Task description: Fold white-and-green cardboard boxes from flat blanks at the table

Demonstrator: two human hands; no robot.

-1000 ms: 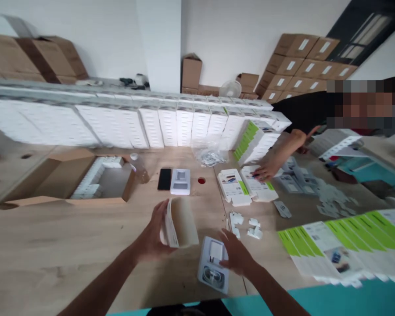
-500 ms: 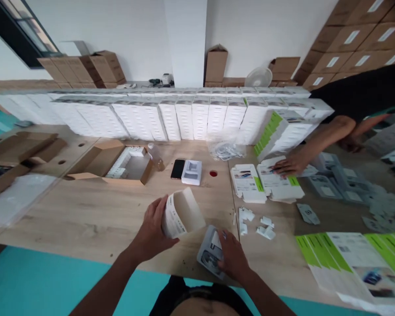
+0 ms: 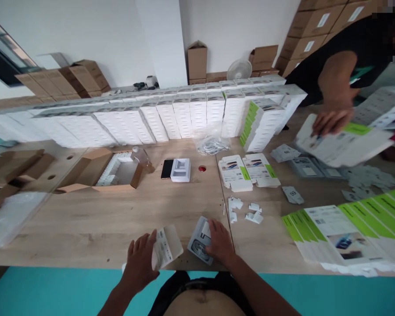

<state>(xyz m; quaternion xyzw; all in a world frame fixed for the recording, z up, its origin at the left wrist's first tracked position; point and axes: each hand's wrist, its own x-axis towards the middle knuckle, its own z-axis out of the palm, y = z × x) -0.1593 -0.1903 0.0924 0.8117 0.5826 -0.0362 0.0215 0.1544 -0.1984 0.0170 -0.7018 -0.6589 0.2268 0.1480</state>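
My left hand [image 3: 140, 260] is wrapped round a white printed carton [image 3: 166, 249], held tilted near the table's front edge. Beside it, my right hand [image 3: 221, 242] grips the right side of a grey plastic tray [image 3: 195, 245] that lies at an angle on the table. A coiled cable [image 3: 200, 250] shows in the tray's near end, and a white piece fills part of its far end. Farther back, a white insert tray [image 3: 181, 170] with recesses rests against a black phone [image 3: 166, 169]. Small white folded pieces [image 3: 254, 214] lie to the right of my right hand.
Stacked white boxes [image 3: 181, 116] line the back. An open brown carton [image 3: 131, 180] of small white boxes and a bottle [image 3: 143, 159] stand left. Flattened printed cartons [image 3: 236, 173] and green-edged boxes [image 3: 345, 239] lie right. A co-worker's hand [image 3: 332, 120] holds flat cartons [image 3: 339, 142].
My left hand has turned the carton and brought it lower, so its open end no longer faces me. The co-worker's hand has lifted flattened cartons off the table to the right. The whole view has shifted.
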